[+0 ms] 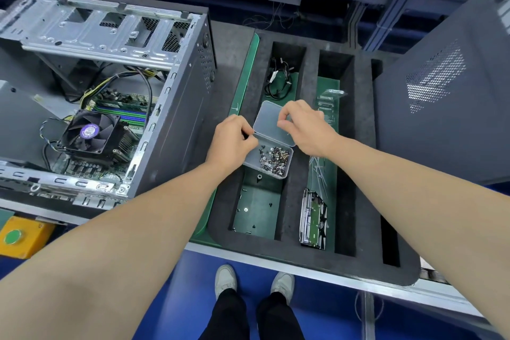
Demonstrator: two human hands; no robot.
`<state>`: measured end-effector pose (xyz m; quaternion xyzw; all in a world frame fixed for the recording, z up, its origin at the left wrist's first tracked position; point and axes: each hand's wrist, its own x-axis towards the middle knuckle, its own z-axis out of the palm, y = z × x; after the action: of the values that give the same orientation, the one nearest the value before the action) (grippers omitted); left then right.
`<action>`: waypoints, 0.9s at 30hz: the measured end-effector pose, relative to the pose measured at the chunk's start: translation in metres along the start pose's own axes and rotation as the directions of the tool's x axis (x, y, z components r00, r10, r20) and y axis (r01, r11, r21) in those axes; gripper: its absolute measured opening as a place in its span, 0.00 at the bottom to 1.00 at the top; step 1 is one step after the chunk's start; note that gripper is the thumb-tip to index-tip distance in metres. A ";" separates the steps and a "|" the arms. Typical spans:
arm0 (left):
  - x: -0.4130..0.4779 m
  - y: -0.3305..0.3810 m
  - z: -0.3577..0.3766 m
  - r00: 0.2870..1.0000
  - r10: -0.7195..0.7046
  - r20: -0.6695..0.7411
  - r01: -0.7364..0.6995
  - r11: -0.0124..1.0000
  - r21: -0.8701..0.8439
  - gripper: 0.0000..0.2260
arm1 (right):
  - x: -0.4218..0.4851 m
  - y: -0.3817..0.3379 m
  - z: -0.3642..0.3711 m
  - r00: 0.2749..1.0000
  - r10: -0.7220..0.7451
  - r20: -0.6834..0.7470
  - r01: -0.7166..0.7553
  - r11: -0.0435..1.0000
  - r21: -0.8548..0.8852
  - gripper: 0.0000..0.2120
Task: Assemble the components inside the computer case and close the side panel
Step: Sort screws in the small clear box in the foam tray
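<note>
An open computer case (171, 107) lies at the left, showing a motherboard and a CPU fan (89, 131). Its dark side panel (441, 96) leans at the right. Over a black foam tray (358, 174) a clear plastic screw box (269, 160) stands open, with several screws in it. My left hand (233, 139) grips the box's left edge near the hinge. My right hand (306, 127) pinches the raised lid (269, 119). A hard drive (313, 218) stands on edge in the tray's middle slot.
A coil of black cables (278, 83) lies in the far end of the left slot, and a bagged part (329, 99) sits in the middle slot. Loose screws lie on the green bottom below the box. A yellow button box (16, 236) sits at the front left.
</note>
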<state>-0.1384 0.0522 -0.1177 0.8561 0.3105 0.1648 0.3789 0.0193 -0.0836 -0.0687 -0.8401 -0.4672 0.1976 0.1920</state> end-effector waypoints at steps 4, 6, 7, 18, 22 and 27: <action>0.010 0.005 -0.005 0.998 0.013 0.066 -0.020 0.995 0.097 0.05 | -0.001 0.000 -0.012 0.999 -0.010 0.051 0.011 1.000 -0.021 0.05; 0.016 0.011 -0.005 0.994 0.052 0.099 -0.066 0.986 0.152 0.05 | -0.004 0.001 -0.017 0.995 -0.034 0.096 0.042 0.996 -0.083 0.05; 0.020 0.015 -0.005 0.990 0.080 0.116 -0.101 0.977 0.190 0.05 | -0.006 0.001 -0.018 0.992 -0.035 0.125 0.049 0.992 -0.112 0.05; 0.052 0.029 0.019 0.918 0.166 0.360 -0.320 0.848 0.424 0.02 | -0.015 -0.027 -0.034 0.949 0.135 0.286 -0.032 0.940 -0.339 0.14; 0.050 0.034 0.025 0.879 0.154 0.451 -0.382 0.795 0.472 0.05 | -0.012 -0.039 -0.038 0.921 0.190 0.339 -0.080 0.946 -0.313 0.17; 0.038 0.035 0.030 0.865 0.147 0.479 -0.447 0.660 0.604 0.16 | -0.013 -0.041 -0.021 0.907 0.200 0.371 -0.089 0.951 -0.297 0.17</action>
<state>-0.0803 0.0428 -0.1094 0.9886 0.1198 -0.0774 0.0483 -0.0053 -0.0779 -0.0284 -0.8335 -0.4550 0.3109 -0.0395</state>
